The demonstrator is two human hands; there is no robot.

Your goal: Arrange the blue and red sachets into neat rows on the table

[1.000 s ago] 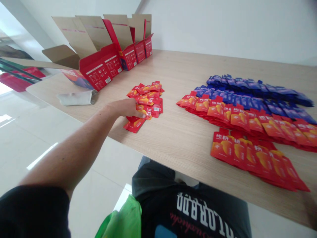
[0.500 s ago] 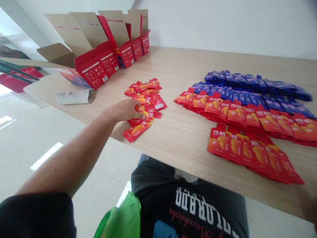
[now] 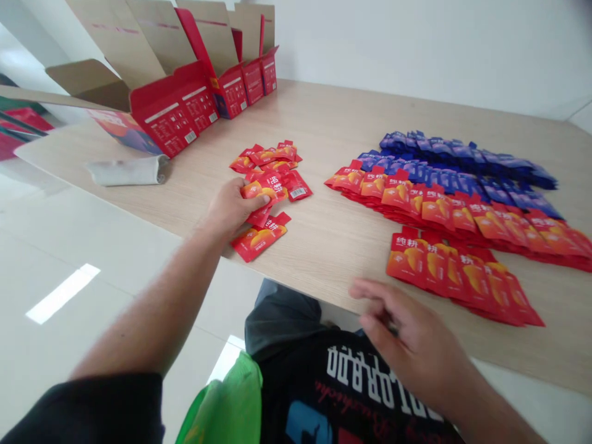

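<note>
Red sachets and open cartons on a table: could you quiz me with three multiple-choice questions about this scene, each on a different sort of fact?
1. What colour are the front panels of the open cartons?
A. Green
B. Red
C. Yellow

2. Where do the blue sachets lie?
A. On the table, behind the long row of red sachets
B. Inside a carton
C. On the floor

3. What is the left hand doing?
A. Reaching into a carton
B. Touching a blue sachet
C. Touching the loose red sachets

Answers:
1. B, the panels show red with white labels.
2. A, they form rows on the far side of the red row.
3. C, its fingers lie on that pile.
</note>
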